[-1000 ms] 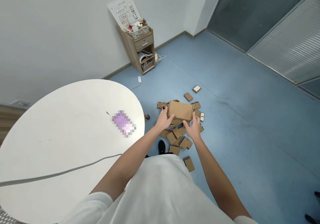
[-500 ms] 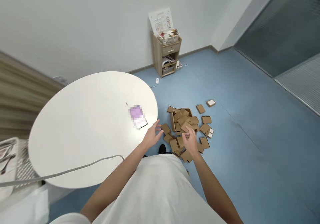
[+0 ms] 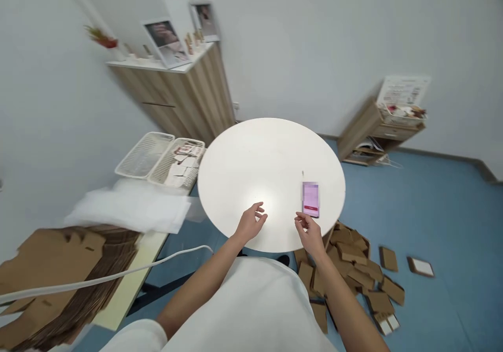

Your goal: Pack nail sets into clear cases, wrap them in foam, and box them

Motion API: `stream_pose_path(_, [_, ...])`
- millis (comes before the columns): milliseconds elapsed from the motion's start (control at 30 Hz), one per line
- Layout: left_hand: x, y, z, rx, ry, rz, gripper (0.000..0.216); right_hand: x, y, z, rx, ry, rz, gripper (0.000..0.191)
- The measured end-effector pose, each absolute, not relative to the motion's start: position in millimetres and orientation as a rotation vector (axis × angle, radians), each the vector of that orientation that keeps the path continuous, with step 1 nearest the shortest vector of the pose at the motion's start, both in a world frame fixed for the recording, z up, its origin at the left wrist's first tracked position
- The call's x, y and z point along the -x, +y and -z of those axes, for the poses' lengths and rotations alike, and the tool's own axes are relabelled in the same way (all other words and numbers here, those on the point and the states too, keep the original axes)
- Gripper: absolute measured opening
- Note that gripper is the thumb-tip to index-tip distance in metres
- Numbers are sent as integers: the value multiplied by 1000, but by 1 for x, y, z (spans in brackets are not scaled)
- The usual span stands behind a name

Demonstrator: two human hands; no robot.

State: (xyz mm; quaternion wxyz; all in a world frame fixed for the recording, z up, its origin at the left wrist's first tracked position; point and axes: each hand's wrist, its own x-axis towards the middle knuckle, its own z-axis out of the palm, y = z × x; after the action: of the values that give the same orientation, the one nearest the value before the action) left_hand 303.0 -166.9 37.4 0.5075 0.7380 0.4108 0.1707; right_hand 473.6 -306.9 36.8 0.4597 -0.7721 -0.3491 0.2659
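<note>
Two bare hands over a round white table, seen from the head. The left hand hangs above the near edge, fingers parted and loosely bent, gripping nothing; the right hand is likewise open and unladen, just beside the near end of a phone, though contact cannot be told. The phone lies flat towards the right of the tabletop, presumably so that its screen can be read and the right hand can reach it. Small cardboard boxes are heaped on the floor to the near right, probably to keep their bulk off the table; a few lie apart from the heap. To the near left, flat cardboard sheets are stacked, likely to save space, with white wrapping just beyond and two baskets farther off. Appearance: the phone is upright in outline from this view, its lit screen pink to lilac, partly masked by coarse squares, with a red bar near the close end. The boxes are plain brown, shallow and oblong, lying at mixed angles; at least two faces carry white patches, too blurred to read
</note>
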Motion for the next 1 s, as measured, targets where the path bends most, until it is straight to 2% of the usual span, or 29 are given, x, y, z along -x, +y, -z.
stream_pose_path(167, [-221,-116,-28,-1594,1172,-509,38,-410,-224,-44,1851,-1082,-814,35])
stream_pose_path(367, [-149,-79,-23,-1522,1267,-463,38,-350,-153,-55,1803,-1249,-866,32])
stream_pose_path(733, [-116,-29,-47,-1763,1432,-428,39,-318,-71,-41,1656,-1596,-971,28])
stream_pose_path(1000, [-82,9,-41,-1828,1663,-404,37,-296,-17,-39,1605,-1815,-1079,27])
